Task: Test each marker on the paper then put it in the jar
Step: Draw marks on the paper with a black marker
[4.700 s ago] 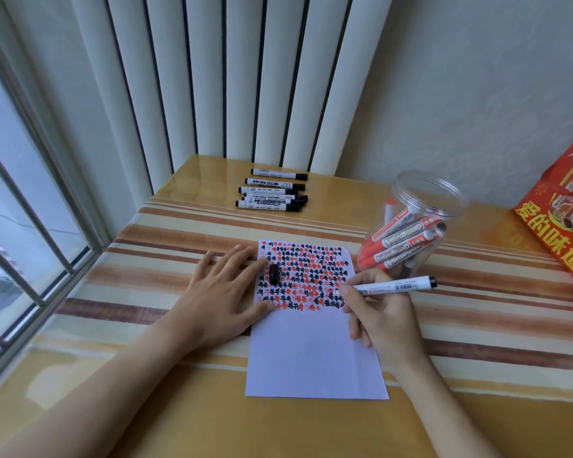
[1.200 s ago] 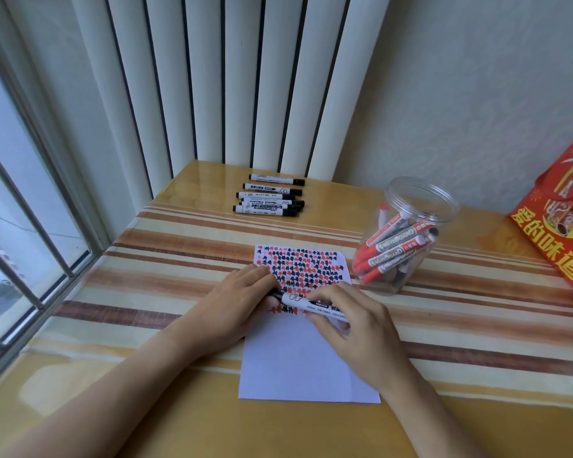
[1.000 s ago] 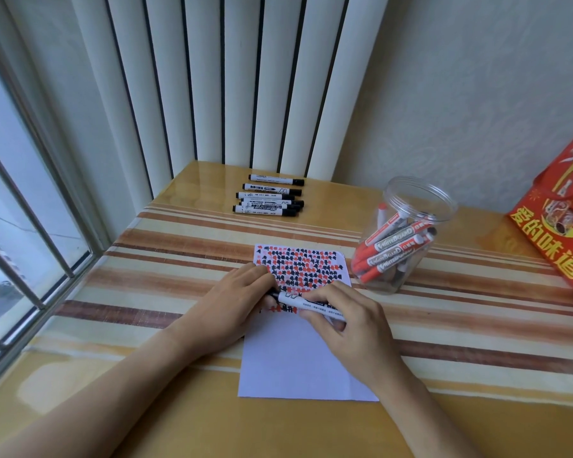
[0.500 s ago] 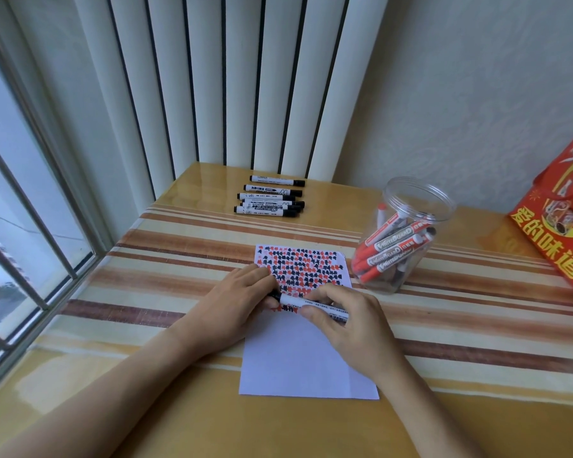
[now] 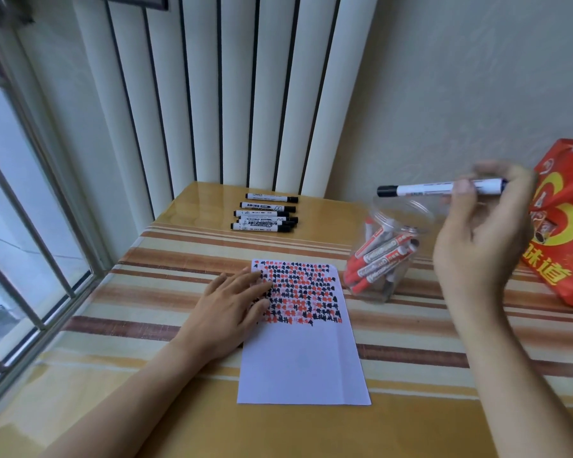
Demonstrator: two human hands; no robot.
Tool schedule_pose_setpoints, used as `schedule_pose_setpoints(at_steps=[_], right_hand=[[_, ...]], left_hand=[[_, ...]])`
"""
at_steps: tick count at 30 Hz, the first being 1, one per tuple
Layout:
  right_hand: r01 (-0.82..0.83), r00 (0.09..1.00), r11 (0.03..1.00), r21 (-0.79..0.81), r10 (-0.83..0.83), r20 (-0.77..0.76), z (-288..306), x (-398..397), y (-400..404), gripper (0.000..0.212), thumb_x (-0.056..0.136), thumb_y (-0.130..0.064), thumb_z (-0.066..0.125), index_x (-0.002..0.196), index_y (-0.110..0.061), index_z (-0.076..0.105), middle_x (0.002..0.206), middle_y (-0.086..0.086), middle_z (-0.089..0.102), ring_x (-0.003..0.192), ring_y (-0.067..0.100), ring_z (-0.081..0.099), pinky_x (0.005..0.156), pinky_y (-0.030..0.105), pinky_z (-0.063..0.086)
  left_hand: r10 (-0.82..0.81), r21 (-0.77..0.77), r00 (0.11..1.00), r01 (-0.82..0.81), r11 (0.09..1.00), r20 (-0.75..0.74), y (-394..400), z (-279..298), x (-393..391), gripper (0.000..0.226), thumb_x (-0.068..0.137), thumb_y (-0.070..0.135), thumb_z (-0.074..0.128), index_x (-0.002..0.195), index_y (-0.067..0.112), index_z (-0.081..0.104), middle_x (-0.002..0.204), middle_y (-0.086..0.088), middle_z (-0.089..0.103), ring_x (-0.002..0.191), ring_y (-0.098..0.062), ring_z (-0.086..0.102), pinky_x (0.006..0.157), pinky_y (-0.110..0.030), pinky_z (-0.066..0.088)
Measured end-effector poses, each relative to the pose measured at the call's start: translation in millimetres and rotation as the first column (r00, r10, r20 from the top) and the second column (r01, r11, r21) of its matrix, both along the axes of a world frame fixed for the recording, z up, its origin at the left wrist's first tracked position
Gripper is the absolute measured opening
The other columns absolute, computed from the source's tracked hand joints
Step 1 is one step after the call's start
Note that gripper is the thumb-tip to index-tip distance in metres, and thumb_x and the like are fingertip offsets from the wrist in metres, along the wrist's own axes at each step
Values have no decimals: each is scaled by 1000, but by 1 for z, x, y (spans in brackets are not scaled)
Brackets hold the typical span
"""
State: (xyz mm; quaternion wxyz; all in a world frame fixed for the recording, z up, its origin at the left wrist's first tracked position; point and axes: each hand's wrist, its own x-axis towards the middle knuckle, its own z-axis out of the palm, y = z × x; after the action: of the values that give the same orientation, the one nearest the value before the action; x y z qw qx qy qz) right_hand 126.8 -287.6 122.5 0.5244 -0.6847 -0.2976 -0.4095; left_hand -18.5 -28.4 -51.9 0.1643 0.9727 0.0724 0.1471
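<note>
One capped black marker [image 5: 440,188] sits pinched level in the right hand [image 5: 480,239], above the jar [image 5: 382,256] at right of frame. Tilt it cap-down before releasing (the mouth is narrow). Left hand [image 5: 232,309] lies flat on the paper [image 5: 303,361]. Motion blur hides the right fingertips.

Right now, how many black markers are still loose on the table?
5, in a stack of rows at the far edge near the blinds; overlap may hide one. Another is in the right hand.
</note>
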Motion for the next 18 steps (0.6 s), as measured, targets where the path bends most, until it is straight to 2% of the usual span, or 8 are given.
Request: schedule_pose_setpoints(at_steps=[2, 3, 5, 7, 9, 11, 14, 18], right_hand=[[132, 989, 989, -69, -127, 75, 13, 13, -1, 16, 103, -5, 51, 113, 6, 55, 110, 16, 64, 92, 8, 55, 81, 6, 38], [150, 987, 981, -122, -143, 69, 15, 20, 0, 15, 102, -5, 51, 112, 6, 55, 108, 17, 64, 91, 9, 54, 79, 6, 37], [150, 988, 944, -293, -155, 6, 12, 35, 4, 12, 100, -7, 52, 109, 0, 55, 102, 15, 65, 91, 26, 59, 81, 27, 44], [130, 964, 814, -566, -238, -122, 7, 47, 10, 12, 103, -17, 51, 105, -8, 57, 97, 10, 66, 97, 41, 61, 86, 43, 41], [15, 897, 590, -807, -365, -251, 3, 48, 16, 34, 108, -38, 39, 97, -15, 62, 95, 11, 70, 105, 39, 63, 92, 43, 36], [-49, 877, 482, -875, -398, -269, -4, 46, 20, 51, 108, -48, 27, 86, -19, 62, 89, 8, 67, 107, 33, 63, 94, 40, 33], [67, 930, 641, -765, -317, -185, -15, 45, 20, 44, 108, -45, 33, 90, -19, 64, 87, 0, 62, 100, 30, 62, 99, 42, 32], [269, 963, 816, -512, -218, 158, -24, 37, 34, 18, 97, -23, 53, 90, -10, 64, 92, 8, 63, 90, 32, 59, 89, 44, 42]], left_hand=[[7, -19, 1000, -6, 1000, 3, 0, 0, 0, 67, 98, 66, 13, 148, 38, 48, 159, 9, 41, 151, -7, 26, 124, -38, 17], [12, -22, 1000, -12, 1000, 2, 0, 0, 0, 67, 98, 65, 13, 148, 38, 49, 159, 10, 41, 151, -6, 25, 124, -36, 16], [21, -19, 1000, -22, 1000, -16, 0, 1, 0, 68, 97, 64, 11, 148, 40, 47, 159, 13, 38, 151, -3, 23, 123, -33, 12], [26, -19, 999, -27, 999, -24, -1, 0, 0, 70, 96, 66, 8, 149, 41, 46, 160, 14, 37, 151, -1, 21, 123, -31, 10], [27, -19, 999, -28, 999, -26, -1, 1, 0, 76, 94, 71, 2, 150, 41, 44, 160, 15, 36, 151, -1, 21, 123, -30, 9], [23, -16, 999, -23, 1000, -25, 0, 0, 0, 83, 92, 73, -5, 151, 41, 43, 161, 15, 35, 151, -1, 20, 124, -31, 10], [22, -18, 1000, -22, 1000, -18, 1, -2, 0, 79, 94, 72, -2, 151, 40, 42, 160, 15, 35, 151, -1, 20, 124, -32, 11], [34, 0, 999, -34, 999, -3, 2, -3, 1, 64, 99, 61, 12, 149, 38, 45, 157, 16, 40, 150, -2, 24, 122, -29, 10]])
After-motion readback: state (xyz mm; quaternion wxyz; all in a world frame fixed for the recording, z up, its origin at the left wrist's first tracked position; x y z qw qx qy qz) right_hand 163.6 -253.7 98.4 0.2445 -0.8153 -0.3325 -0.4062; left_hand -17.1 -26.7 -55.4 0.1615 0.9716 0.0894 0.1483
